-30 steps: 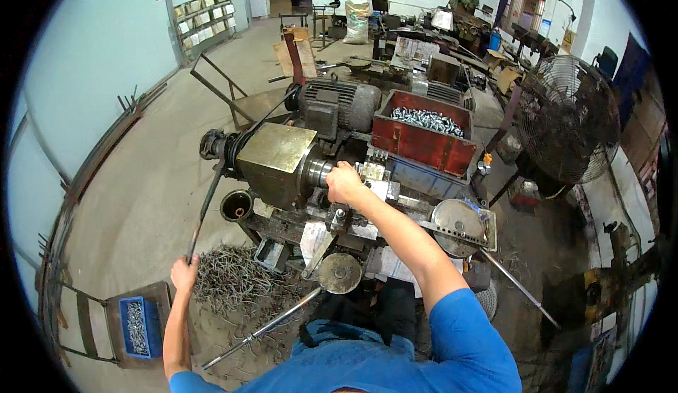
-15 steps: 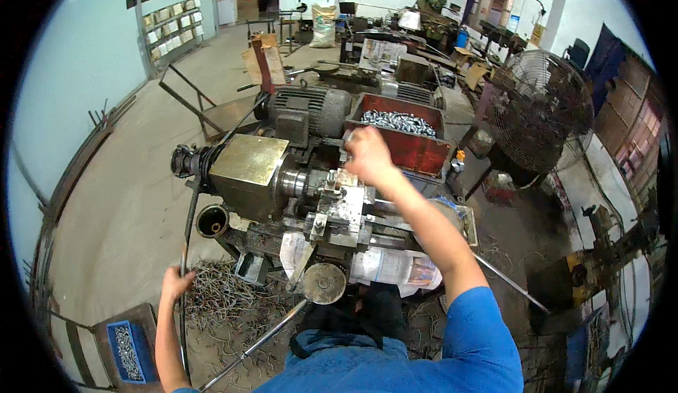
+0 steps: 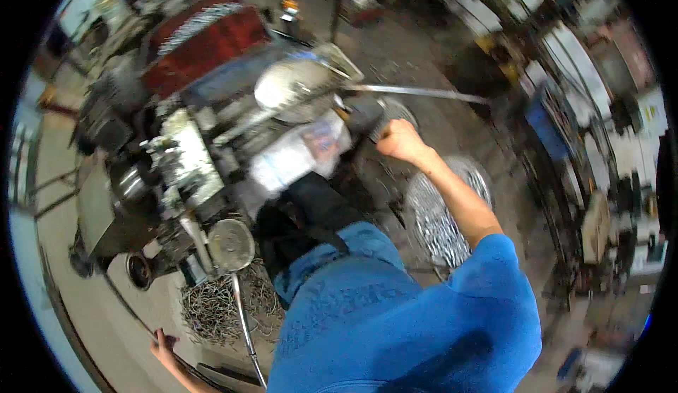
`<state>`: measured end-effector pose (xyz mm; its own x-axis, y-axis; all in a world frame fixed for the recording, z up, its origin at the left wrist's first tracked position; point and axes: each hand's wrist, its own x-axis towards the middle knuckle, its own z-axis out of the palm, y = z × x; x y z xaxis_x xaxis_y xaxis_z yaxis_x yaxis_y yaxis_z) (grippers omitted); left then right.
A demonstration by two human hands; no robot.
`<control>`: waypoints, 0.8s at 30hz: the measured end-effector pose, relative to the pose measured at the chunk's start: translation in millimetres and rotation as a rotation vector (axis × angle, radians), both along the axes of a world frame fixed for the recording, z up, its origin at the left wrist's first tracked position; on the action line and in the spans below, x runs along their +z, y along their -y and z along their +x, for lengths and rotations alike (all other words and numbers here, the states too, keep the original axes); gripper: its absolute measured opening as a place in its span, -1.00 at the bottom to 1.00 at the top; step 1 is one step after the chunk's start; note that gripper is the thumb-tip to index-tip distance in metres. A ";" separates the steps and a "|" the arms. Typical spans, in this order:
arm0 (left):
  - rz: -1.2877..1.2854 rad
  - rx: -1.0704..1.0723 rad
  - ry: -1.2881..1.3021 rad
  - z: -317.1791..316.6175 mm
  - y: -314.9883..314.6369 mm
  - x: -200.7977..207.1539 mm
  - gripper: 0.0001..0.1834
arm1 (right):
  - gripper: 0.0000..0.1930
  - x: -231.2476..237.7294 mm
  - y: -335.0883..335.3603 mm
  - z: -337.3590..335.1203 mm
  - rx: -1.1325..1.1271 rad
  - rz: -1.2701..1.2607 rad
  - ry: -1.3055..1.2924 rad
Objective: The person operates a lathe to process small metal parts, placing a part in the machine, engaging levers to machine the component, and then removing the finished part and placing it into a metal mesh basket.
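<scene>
Left to right: at eight o'clock lies the long, dark metal lever rod (image 3: 129,307); your left hand (image 3: 164,350) meets it, though blur hides how firmly its fingers close. Near nine o'clock sits the silvery metal machine slide (image 3: 198,163). At two o'clock your right hand (image 3: 401,141) curls into a loose fist; whether it encloses anything cannot be told. Between three and four, shiny metal pieces (image 3: 432,236) fill the round, pale perforated basket (image 3: 467,171). Good practice: steady the rod, relax the right wrist, clear the basket rim.
</scene>
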<state>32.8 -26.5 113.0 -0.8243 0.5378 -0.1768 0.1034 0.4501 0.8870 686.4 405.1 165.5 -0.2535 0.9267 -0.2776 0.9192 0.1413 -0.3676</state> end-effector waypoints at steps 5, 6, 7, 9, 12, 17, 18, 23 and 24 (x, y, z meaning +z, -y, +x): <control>-0.154 -0.091 -0.130 -12.1 -19.7 -0.6 -0.69 | -0.66 -118.9 126.2 163.0 -0.285 0.043 0.261; -0.142 -0.077 -0.092 -22.9 -15.6 -4.0 -0.68 | -0.68 -139.3 146.9 182.6 -0.315 -0.002 0.289; -0.137 -0.068 -0.080 -20.5 -16.3 -4.6 -0.69 | -0.70 -155.7 163.5 194.6 -0.344 -0.040 0.319; -0.117 -0.049 -0.061 -11.8 -24.6 0.1 -0.70 | -0.81 -155.9 184.0 187.2 -0.311 -0.128 0.371; -0.050 -0.056 0.007 -17.2 -19.5 -4.6 -0.69 | -0.78 -153.7 203.4 180.9 -0.134 -0.153 0.411; -0.031 -0.026 0.056 -45.8 16.8 -35.2 -0.67 | -0.76 -166.2 202.0 186.5 0.196 -0.146 0.576; -0.070 0.079 -0.069 -24.1 -30.5 -19.7 -0.72 | -0.75 -158.7 208.3 183.4 0.157 -0.183 0.573; -0.518 -0.079 -0.342 -0.1 -31.7 14.2 -0.68 | -0.67 -169.8 196.3 182.3 0.036 -0.233 0.553; -0.649 -0.120 -0.469 14.7 -36.8 27.1 -0.68 | -0.66 -169.0 191.1 182.5 0.011 -0.222 0.530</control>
